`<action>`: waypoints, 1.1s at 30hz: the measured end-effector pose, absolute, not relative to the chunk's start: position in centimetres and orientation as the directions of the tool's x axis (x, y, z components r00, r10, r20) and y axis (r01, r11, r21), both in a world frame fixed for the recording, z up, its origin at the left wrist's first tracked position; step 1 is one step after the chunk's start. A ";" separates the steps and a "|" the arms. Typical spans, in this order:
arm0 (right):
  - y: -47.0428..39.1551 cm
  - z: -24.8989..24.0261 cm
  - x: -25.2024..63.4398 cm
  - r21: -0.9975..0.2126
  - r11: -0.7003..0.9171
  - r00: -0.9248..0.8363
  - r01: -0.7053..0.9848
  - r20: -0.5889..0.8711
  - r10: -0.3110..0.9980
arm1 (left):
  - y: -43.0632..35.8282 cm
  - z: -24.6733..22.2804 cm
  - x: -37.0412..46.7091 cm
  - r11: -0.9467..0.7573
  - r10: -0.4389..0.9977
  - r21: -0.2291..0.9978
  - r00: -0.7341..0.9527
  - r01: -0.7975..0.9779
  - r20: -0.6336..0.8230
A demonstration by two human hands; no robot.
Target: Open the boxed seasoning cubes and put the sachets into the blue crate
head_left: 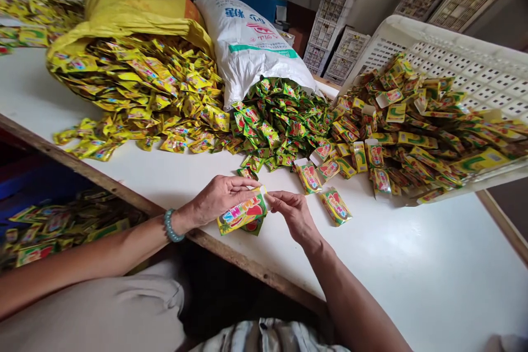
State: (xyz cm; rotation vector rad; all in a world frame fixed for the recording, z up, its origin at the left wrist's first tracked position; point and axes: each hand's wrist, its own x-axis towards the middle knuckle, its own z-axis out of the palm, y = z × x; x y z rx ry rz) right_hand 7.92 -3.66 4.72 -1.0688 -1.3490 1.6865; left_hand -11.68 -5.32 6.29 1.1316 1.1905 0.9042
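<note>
The box (pixel 242 212) is in both hands near the table's edge; clock directions run from it. The left hand (pixel 218 198) grips it from 10 o'clock, thumb and fingers closed along its upper side. The right hand (pixel 289 212) comes from 4 o'clock, thumb and forefinger pinched at the white flap on its end. A green piece (pixel 254 226) shows just under the box, too hidden to tell what it is.

A loose box (pixel 336 207) lies on the table (pixel 412 258) at 3 o'clock. At 1 o'clock green packets (pixel 284 126) spread from the mouth of a white sack (pixel 256 36); at 11, yellow packets (pixel 157 80) spill from a yellow sack (pixel 136 3). At 2 o'clock a white crate (pixel 398 25) holds many more boxes (pixel 416 140), some spread outside it.
</note>
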 end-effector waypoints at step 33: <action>-2.2 2.6 1.3 -0.798 0.321 -0.270 0.510 0.205 0.941 | -9.5 10.8 -26.5 0.174 0.803 0.563 0.214 0.808 -0.556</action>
